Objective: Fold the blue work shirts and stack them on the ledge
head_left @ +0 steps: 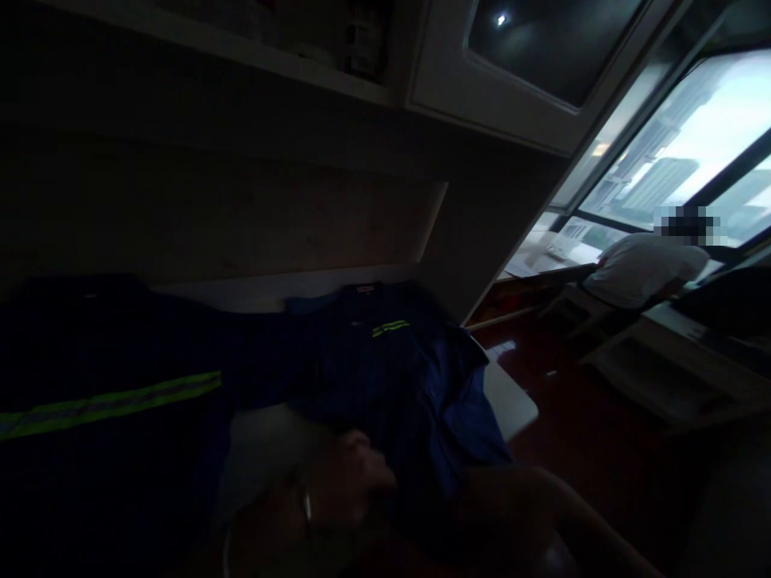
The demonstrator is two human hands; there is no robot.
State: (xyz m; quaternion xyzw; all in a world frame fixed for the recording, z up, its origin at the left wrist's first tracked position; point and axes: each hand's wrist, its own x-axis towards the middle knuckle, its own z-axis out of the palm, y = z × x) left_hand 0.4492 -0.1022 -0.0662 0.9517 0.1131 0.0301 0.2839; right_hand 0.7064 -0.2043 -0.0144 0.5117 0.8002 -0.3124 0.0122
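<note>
The scene is very dark. My left hand is low in the middle and wears a ring. Its fingers look curled against the edge of a dark blue work shirt with a yellow-green reflective strip, which lies on a white table. A forearm that seems to be my right comes in from the bottom right, and its hand is lost in the dark under the shirt's hem. A second dark blue garment with a long reflective band lies at the left.
A wooden wall panel and cupboards rise behind the table. At the right, another person in a white top sits at a desk by a bright window. Dark red floor lies between the table and that desk.
</note>
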